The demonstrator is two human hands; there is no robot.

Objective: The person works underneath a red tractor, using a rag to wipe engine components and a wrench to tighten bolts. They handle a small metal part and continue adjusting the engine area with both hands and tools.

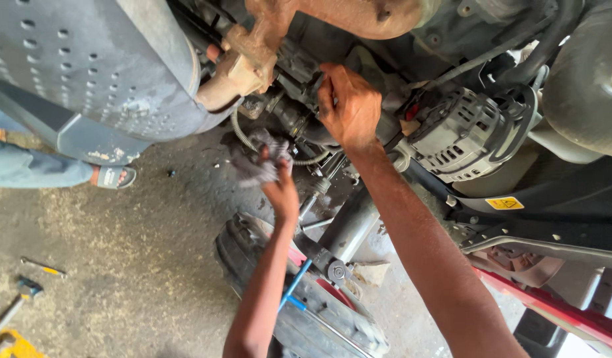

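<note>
Right hand (349,106) reaches into the engine bay, fingers curled on a black hose (299,119); their tips are hidden. Left hand (279,189) clutches a grey rag (259,159) just below. Beside them sits the alternator (461,132), beneath a rusty bracket (249,66).

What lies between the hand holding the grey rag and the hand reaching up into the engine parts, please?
In the head view, a dark rubber hose and a thin braided metal line run between the left hand, which grips the grey rag, and the right hand.
</note>
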